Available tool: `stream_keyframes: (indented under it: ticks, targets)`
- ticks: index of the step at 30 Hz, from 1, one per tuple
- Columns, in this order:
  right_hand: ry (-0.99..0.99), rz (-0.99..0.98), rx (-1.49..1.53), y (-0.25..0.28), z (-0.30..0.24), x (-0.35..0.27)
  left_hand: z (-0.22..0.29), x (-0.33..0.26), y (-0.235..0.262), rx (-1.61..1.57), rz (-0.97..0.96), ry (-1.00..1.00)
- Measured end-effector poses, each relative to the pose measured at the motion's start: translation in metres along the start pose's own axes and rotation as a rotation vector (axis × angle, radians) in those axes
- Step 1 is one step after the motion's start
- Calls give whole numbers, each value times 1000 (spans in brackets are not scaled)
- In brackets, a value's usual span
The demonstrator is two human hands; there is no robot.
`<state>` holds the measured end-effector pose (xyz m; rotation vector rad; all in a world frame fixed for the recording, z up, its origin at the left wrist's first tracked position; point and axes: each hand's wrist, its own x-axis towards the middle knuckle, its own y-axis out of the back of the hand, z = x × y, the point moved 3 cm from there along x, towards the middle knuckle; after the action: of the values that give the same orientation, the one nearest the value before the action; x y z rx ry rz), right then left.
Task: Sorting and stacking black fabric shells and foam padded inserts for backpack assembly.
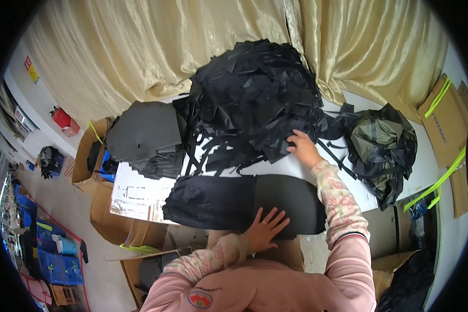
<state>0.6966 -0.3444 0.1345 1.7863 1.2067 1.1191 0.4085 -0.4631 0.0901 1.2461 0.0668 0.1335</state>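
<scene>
My left hand (267, 230) lies flat with its fingers spread, a ring on one finger. It presses the near edge of a dark grey, flat panel (286, 195) at the table's front. A length of black fabric (213, 200) adjoins the panel on the left. Farther off, my right hand (302, 149) reaches to the lower right edge of a big heap of black fabric pieces (255, 88). Its fingers are apart and slightly bent, and nothing shows in them. Loose black strips (221, 156) spill from the heap's near side.
On the white table (127, 192), a stack of dark grey sheets (145, 132) stands left and a black and olive fabric bundle (382, 148) right. Gold curtains (140, 47) hang behind. Cardboard boxes (117, 218) crowd the left side; flattened cardboard (442, 148) leans at right.
</scene>
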Motion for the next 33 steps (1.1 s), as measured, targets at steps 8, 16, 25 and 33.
stream_keyframes:
  ticks: [8, 16, 25, 33]
  targets:
    - [182, -110, -308, -63, -44, 89, -4, -1, -2, -100, -7, 11]
    - [220, 340, 67, 12, -77, 109, -11, -3, 4, -222, 94, -3]
    - [215, 207, 731, 152, -165, 77, -100, 12, 97, -1311, 706, 224]
    - [268, 115, 811, 155, -220, 26, -77, 24, 203, -1075, 990, 76]
